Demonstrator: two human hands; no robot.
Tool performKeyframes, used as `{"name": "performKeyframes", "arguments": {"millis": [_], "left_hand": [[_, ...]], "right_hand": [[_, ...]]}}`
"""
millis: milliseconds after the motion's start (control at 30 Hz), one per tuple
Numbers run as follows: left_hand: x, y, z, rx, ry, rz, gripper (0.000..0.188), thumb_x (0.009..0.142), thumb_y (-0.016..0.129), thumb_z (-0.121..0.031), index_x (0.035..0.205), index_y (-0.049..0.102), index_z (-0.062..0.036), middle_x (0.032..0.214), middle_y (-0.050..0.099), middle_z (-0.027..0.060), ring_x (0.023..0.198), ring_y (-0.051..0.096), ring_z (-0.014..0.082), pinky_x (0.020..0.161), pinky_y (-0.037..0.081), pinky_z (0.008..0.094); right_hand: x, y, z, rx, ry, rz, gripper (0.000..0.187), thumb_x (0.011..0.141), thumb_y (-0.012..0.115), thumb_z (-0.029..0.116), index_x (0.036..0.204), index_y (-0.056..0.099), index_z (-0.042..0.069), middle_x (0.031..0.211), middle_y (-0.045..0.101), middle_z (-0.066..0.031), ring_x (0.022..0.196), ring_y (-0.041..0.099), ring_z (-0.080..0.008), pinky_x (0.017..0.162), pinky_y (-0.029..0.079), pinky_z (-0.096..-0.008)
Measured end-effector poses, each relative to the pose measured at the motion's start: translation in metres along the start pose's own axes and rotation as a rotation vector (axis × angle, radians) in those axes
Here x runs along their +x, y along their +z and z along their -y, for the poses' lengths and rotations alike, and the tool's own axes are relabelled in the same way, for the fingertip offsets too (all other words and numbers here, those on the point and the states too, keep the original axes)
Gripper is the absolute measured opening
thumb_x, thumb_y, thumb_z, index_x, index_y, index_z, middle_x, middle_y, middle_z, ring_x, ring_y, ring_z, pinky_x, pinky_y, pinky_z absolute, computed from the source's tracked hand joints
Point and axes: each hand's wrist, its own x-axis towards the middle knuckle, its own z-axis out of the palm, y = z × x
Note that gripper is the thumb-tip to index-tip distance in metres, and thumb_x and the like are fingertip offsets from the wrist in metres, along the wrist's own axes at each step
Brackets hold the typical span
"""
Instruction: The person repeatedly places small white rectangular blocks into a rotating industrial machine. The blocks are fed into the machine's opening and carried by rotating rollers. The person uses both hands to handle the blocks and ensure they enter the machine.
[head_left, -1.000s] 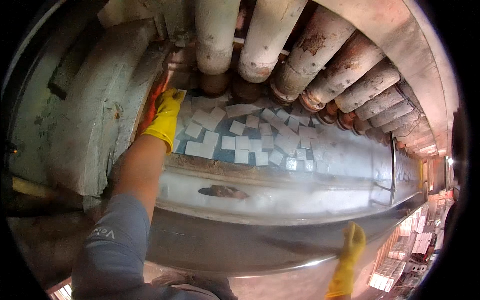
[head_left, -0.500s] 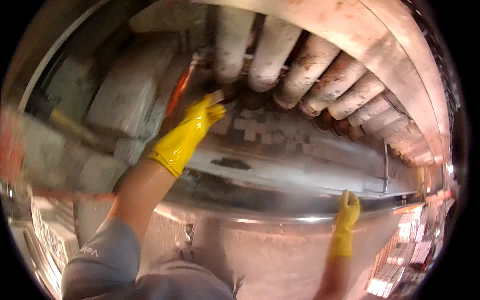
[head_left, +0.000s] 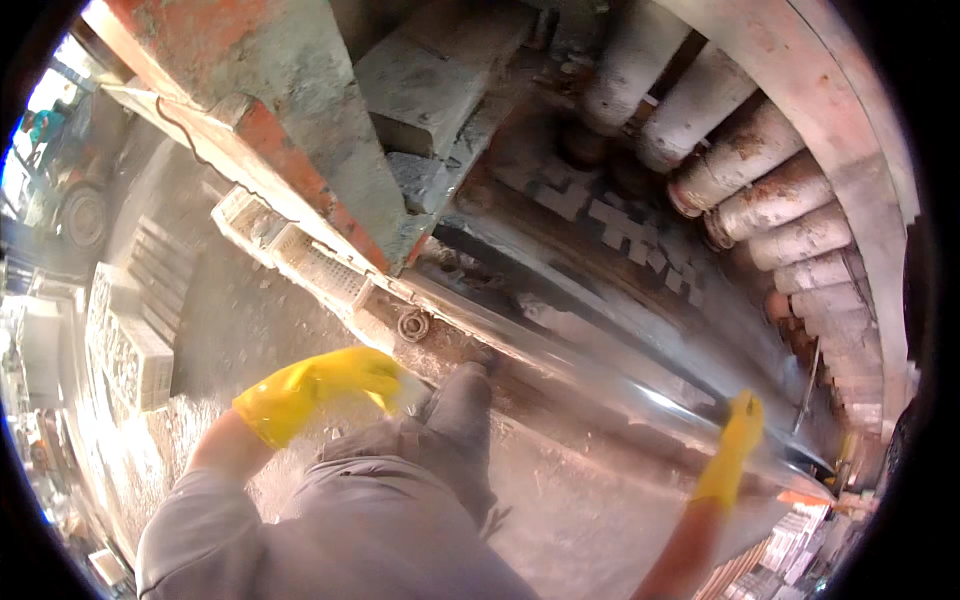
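Note:
My left hand (head_left: 325, 390), in a yellow rubber glove, is in front of my body, away from the machine. Its fingers curl round a small pale, flat piece (head_left: 411, 392), blurred by motion and tile-like. At the right, my right hand (head_left: 741, 432), also in a yellow glove, is closed by the machine's long metal edge (head_left: 650, 392). What it grips, if anything, is hidden. Beyond that edge, several small pale tiles (head_left: 622, 228) lie in a broken pattern on a dark, wet-looking bed beneath a row of thick, dirty cylinders (head_left: 765, 200).
A chipped grey-and-orange metal housing (head_left: 290, 110) juts in at the upper left. White plastic crates (head_left: 318, 268) line the machine's foot, beside a round metal part (head_left: 413, 324). Another crate (head_left: 138, 355) stands on the floor at left. A thin rod (head_left: 808, 385) rises near my right hand.
My left hand has come back from under the cylinders toward my body with the small pale piece. My view has swung left, bringing in floor and crates. The right hand stays near the metal edge.

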Motion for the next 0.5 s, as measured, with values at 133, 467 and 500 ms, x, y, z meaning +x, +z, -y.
{"name": "performKeyframes", "arguments": {"millis": [133,467,500], "left_hand": [[-0.039,-0.092,0.104,-0.883,0.127,-0.555,0.047,0.103,0.063,-0.017,0.145,0.052,0.0011,0.131,0.067,0.0169,0.117,0.067,0.0299,0.096,0.056,0.0466],[-0.005,0.005,-0.088,0.327,0.2,-0.275,0.049,0.094,0.076,-0.017,0.138,0.063,-0.0031,0.133,0.069,0.0148,0.121,0.066,0.0239,0.103,0.051,0.0377],[-0.001,0.028,-0.143,0.576,0.194,-0.385,0.048,0.093,0.076,-0.017,0.136,0.064,0.0,0.132,0.07,0.0168,0.122,0.066,0.026,0.103,0.051,0.0379]], "right_hand": [[0.012,0.006,0.001,-0.249,-0.116,-0.043,0.042,0.101,0.065,0.043,0.114,0.071,0.004,0.092,0.076,-0.0095,0.078,0.068,-0.016,0.068,0.053,-0.0317],[0.041,0.024,0.052,-0.168,0.037,-0.043,0.042,0.1,0.066,0.043,0.118,0.069,0.005,0.094,0.074,-0.006,0.079,0.071,-0.0165,0.045,0.056,-0.0339],[0.046,0.028,0.056,-0.194,0.019,-0.043,0.042,0.101,0.065,0.043,0.118,0.069,0.005,0.094,0.074,-0.0061,0.079,0.071,-0.0167,0.046,0.056,-0.0339]]}}
